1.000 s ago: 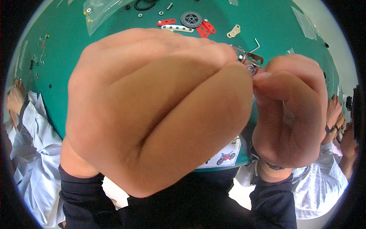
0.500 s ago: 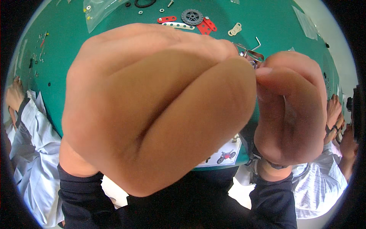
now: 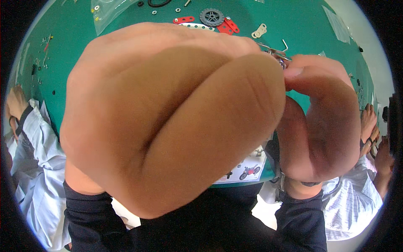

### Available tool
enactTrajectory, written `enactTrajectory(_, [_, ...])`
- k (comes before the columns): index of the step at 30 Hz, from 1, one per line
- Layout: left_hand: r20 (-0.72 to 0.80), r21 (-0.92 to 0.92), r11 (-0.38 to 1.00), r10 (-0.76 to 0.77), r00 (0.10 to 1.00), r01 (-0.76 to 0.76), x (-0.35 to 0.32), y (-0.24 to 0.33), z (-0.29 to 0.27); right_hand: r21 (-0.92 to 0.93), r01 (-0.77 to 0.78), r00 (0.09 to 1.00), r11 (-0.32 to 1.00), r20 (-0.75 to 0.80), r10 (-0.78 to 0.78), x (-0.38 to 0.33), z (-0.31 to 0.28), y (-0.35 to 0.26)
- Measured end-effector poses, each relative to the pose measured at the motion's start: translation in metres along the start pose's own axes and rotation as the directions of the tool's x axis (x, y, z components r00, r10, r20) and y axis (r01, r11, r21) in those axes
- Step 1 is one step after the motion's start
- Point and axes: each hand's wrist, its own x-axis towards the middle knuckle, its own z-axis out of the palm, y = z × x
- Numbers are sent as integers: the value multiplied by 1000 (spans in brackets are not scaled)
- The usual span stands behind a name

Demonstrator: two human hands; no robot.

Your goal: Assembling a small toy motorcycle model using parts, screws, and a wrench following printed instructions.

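Note:
Very close to the camera, my left hand [image 3: 176, 117] is closed, its thumb and index finger pinching a small shiny metal part [image 3: 278, 54]. From the other side the curled fingers of my right hand [image 3: 325, 109] pinch the same part with their tips. Only its bright bent edges and what looks like a nut or screw show; my fingers hide the rest. Just beyond it on the green table lies an L-shaped hex key [image 3: 285, 44].
Past my hands lie a black toy wheel [image 3: 211, 17], red perforated plates [image 3: 226, 27], a white perforated strip [image 3: 197, 26], a cream link [image 3: 259, 31] and a clear bag [image 3: 108, 14]. A printed sheet [image 3: 247, 170] sits at the near edge. Other people's hands [image 3: 17, 102] rest at both sides.
My left hand has come slightly nearer and up. The metal part has tilted between my fingertips, and my right hand's fingers have shifted, opening a wider gap below its thumb.

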Motion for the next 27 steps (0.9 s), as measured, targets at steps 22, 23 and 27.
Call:
enactTrajectory(22, [-42, -57, 997, -47, 998, 45, 3, 6, -4, 179, -78, 997, 981, 30, 74, 10, -5, -18])
enactTrajectory(23, [-42, -59, 997, -46, 998, 44, 3, 7, -5, 172, -50, 998, 984, 40, 43, 11, -6, -17])
enactTrajectory(27, [-48, -28, 999, -43, 998, 42, 1, 7, -5, 85, -77, 993, 993, 94, 69, 11, -7, -20])
